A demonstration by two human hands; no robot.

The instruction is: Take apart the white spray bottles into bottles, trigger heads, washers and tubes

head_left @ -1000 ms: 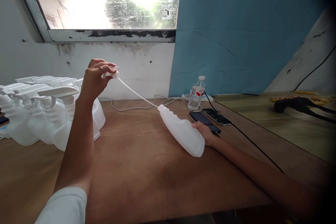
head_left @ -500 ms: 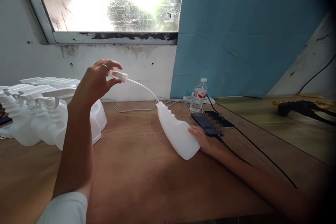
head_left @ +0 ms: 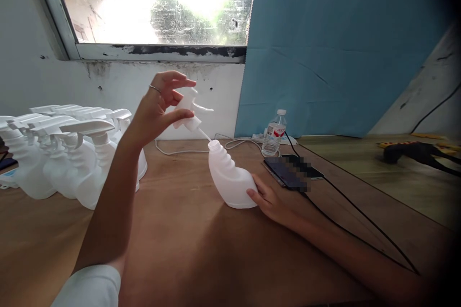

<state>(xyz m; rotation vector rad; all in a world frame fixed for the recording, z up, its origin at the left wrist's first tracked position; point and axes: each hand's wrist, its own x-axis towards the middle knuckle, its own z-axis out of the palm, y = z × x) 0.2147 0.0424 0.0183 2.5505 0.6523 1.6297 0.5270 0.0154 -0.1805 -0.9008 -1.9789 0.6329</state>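
Note:
My left hand (head_left: 165, 100) grips a white trigger spray head (head_left: 186, 105) between thumb and fingers, above and left of the bottle's mouth. From the spray head a thin dip tube (head_left: 204, 134) slants down into the neck of a white plastic spray bottle (head_left: 230, 180). That bottle tilts to the left over the brown table, its mouth uncapped around the tube. My right hand (head_left: 268, 199) holds it by its lower right side, thumb in front. How much of the tube is inside the bottle is hidden.
Several white spray bottles with trigger heads (head_left: 65, 153) stand together at the left. A clear water bottle (head_left: 274, 132) is at the back. Phones (head_left: 286, 172) with black cables lie right of my right hand. A white cord (head_left: 180, 152) runs along the wall.
My left hand has moved right and closer to the bottle with the spray head, so less of the tube shows. The bottle has turned more upright in my right hand.

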